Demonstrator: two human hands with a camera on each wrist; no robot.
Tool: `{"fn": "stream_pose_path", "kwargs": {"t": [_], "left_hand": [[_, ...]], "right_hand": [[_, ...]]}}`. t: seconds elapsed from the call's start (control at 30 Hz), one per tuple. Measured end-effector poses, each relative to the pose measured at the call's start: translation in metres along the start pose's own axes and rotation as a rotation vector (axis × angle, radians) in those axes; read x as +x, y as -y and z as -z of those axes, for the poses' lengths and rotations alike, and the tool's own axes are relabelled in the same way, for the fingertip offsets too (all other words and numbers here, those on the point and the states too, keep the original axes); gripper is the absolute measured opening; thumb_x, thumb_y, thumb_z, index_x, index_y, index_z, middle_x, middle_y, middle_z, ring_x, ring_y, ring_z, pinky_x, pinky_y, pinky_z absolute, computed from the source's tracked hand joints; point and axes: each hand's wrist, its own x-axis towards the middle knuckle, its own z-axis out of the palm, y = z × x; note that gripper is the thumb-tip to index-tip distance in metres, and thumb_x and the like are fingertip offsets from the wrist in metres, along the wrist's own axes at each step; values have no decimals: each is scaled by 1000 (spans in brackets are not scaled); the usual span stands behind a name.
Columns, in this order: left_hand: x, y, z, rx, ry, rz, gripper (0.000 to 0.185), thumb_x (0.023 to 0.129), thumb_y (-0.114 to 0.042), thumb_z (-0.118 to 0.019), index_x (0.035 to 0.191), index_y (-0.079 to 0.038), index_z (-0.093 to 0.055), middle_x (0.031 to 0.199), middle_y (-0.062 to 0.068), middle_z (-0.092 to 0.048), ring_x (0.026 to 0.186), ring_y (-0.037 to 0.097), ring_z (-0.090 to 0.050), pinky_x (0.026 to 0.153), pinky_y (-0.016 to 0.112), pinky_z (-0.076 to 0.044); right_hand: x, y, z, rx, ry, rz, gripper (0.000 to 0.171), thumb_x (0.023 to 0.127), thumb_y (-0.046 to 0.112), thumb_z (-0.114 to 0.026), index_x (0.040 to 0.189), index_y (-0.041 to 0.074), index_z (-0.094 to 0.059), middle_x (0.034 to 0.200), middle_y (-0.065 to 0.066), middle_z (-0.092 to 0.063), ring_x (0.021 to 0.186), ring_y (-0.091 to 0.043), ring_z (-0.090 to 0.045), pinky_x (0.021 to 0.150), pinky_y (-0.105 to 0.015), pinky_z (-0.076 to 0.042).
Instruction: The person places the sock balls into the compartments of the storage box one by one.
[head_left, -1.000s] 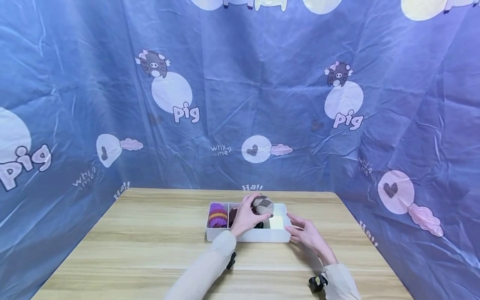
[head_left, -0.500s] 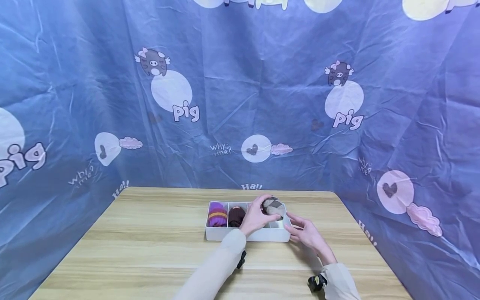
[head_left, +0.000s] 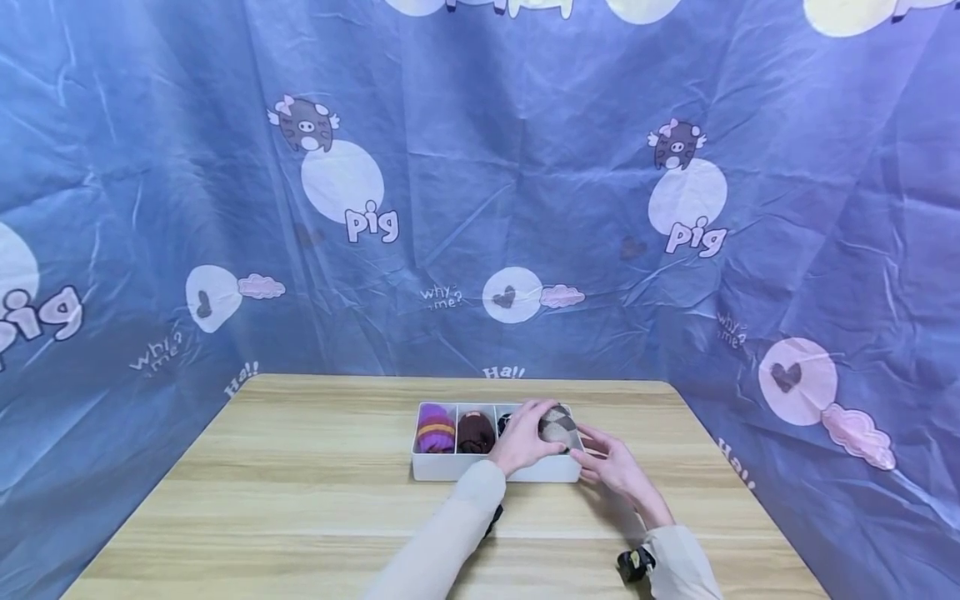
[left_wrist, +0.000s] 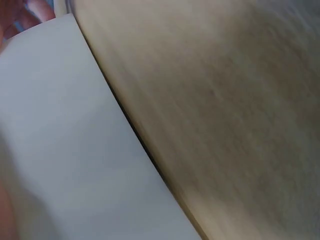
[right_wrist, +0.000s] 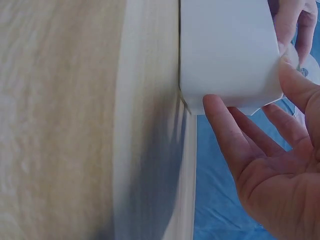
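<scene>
My left hand (head_left: 523, 440) grips a rolled grey argyle sock (head_left: 557, 425) with fingers over it and thumb at its near side, in the rightmost compartment of a long white divided box (head_left: 495, 469). My right hand (head_left: 618, 471) touches the box's right end; in the right wrist view its fingers are spread and fairly straight, with the thumb near the rim. A purple rolled sock with an orange band (head_left: 436, 432) fills the leftmost compartment. Beside it sits a dark brown roll (head_left: 476, 433). A black-and-white patterned roll (head_left: 504, 423) in the third compartment is mostly hidden behind my left hand.
The box stands on a light wooden table (head_left: 300, 492), toward its back edge. Blue printed cloth (head_left: 465, 208) hangs around the back and sides. A black wrist strap (head_left: 636, 565) sits at the right sleeve.
My left hand has moved right and lowered the argyle sock from above the third compartment into the rightmost one. The brown and black-and-white rolls have come into view. My right hand stays at the box's end.
</scene>
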Motion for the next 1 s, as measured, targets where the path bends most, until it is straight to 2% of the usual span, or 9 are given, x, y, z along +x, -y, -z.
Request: {"fn": "stream_pose_path", "kwargs": {"t": [0.27, 0.43, 0.57, 0.8, 1.0], "left_hand": [[0, 1, -3, 112, 52, -24, 69, 83, -36, -77, 142, -13, -51, 134, 5, -57, 126, 22, -51, 106, 34, -44], [0, 1, 0, 114, 64, 10, 68, 84, -37, -76, 142, -11, -51, 135, 6, -56, 126, 22, -51, 107, 34, -43], [1, 1, 8, 103, 57, 17, 68, 84, -37, -75, 143, -14, -50, 137, 5, -56, 127, 22, -53, 107, 36, -43], [-10, 8, 26, 47, -3, 25, 61, 89, -36, -70, 143, -14, -50, 141, 8, -55, 129, 25, -52, 108, 40, -43], [-30, 30, 48, 8, -89, 132, 60, 88, -30, -71, 142, -12, -51, 139, 9, -56, 129, 28, -52, 109, 44, -41]], "right_hand": [[0, -1, 0, -31, 16, 13, 65, 95, 14, -64, 149, -3, -33, 141, -41, -39, 115, -40, -61, 88, -39, -57], [1, 0, 1, -40, 38, 22, 68, 94, 17, -65, 149, -3, -32, 142, -42, -37, 114, -40, -62, 88, -38, -56], [5, 3, 3, -37, 38, 27, 68, 94, 15, -65, 149, -3, -32, 142, -41, -37, 113, -41, -62, 88, -38, -56], [7, 5, 4, -29, 24, -1, 66, 93, 12, -66, 150, 0, -34, 143, -39, -38, 114, -39, -62, 88, -38, -57], [2, 6, 4, -38, 32, -7, 68, 91, 12, -68, 149, -1, -35, 144, -36, -39, 112, -35, -63, 84, -38, -58]]}}
